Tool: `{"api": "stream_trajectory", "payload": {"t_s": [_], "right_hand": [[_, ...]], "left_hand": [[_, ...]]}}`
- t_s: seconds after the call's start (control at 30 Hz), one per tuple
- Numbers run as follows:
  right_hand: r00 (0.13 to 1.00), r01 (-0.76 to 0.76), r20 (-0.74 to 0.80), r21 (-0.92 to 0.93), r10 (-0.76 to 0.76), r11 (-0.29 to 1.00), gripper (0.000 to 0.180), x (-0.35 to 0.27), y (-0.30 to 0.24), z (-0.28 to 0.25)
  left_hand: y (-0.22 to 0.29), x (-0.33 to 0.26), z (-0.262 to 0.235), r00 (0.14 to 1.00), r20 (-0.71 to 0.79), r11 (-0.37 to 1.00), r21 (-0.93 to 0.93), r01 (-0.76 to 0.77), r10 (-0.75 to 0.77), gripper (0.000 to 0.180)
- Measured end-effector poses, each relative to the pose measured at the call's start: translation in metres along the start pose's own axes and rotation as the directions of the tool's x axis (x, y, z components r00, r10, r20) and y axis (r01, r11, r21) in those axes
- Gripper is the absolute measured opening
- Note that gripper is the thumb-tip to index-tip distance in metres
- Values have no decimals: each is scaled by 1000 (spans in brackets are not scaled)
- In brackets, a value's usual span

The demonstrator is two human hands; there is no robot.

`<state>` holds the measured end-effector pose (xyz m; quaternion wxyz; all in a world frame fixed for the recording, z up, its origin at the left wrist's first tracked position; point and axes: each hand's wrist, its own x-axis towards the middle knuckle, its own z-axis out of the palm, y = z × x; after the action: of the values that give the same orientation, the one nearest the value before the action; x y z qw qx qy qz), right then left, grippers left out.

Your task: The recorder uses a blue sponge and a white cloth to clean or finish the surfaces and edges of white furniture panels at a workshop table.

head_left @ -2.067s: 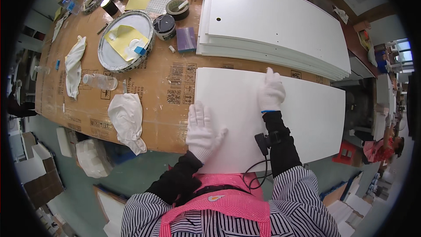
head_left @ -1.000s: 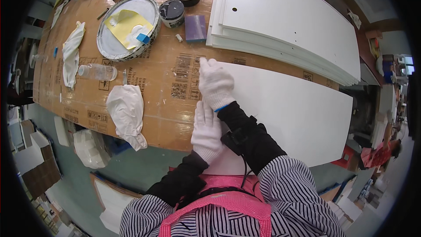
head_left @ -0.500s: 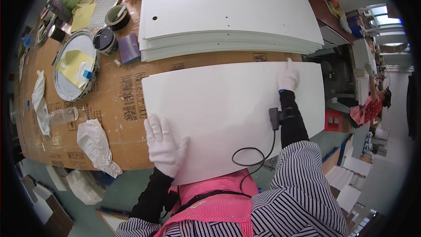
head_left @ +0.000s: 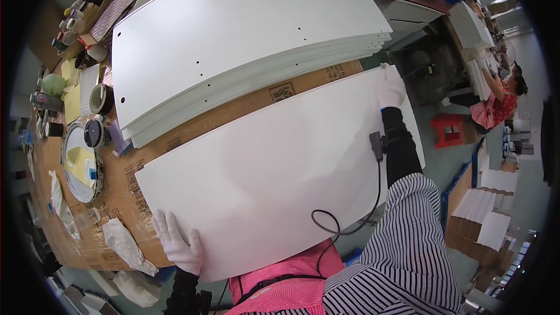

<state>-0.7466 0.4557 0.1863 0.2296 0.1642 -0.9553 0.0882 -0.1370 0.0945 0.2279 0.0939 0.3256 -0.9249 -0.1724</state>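
A broad white panel (head_left: 274,169) lies slantwise in front of me, its near edge against my pink apron. My left hand (head_left: 178,244), in a white knit glove, rests at the panel's near left corner with its fingers spread. My right hand (head_left: 391,88), also gloved, is at the far right corner, close to the far edge. Its fingers look bunched together, and what they hold, if anything, is hidden. A black cable (head_left: 326,216) from a small black device (head_left: 377,146) on my right wrist loops above the panel.
Beyond the panel rises a stack of white panels (head_left: 245,29) with small holes. Left on the cardboard-covered table (head_left: 131,198) are a round lidded bucket (head_left: 74,189), a tape roll (head_left: 101,99), a crumpled white cloth (head_left: 125,245) and several bottles. A red stool (head_left: 448,130) and another person (head_left: 496,96) are at right.
My view has turned, so the panel and the stack now sit slanted and further left. My left hand stays by the panel's left edge, and my right hand stays near its far right corner.
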Motion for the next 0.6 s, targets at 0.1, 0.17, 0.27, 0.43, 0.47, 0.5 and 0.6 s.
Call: {"api": "stream_trajectory", "payload": {"t_s": [0.1,0.17,0.27,0.43,0.47,0.5,0.6], "right_hand": [[993,-64,91,-65,70,996,40,8,-22,2],[971,18,223,310,-91,950,25,-34,-110,2],[831,345,229,502,-506,793,29,-92,-194,-47],[963,-15,267,158,-28,987,35,-8,-67,-20],[992,104,68,84,-110,991,34,15,-5,-14],[965,-112,226,-109,135,988,31,39,36,-14],[964,-215,127,-130,231,968,34,40,60,-19]], "left_hand": [[-2,0,-6,1000,5,999,49,-1,0,74],[-2,-2,-16,1000,11,996,93,12,-13,72],[-2,-1,-12,1000,15,998,60,-2,1,70],[-5,-6,-11,998,58,994,111,20,-27,69],[-2,-3,-5,998,65,995,97,6,-12,69],[-1,-1,-1,998,68,996,87,-8,2,69],[1,2,-2,999,42,999,49,-4,2,67]]}}
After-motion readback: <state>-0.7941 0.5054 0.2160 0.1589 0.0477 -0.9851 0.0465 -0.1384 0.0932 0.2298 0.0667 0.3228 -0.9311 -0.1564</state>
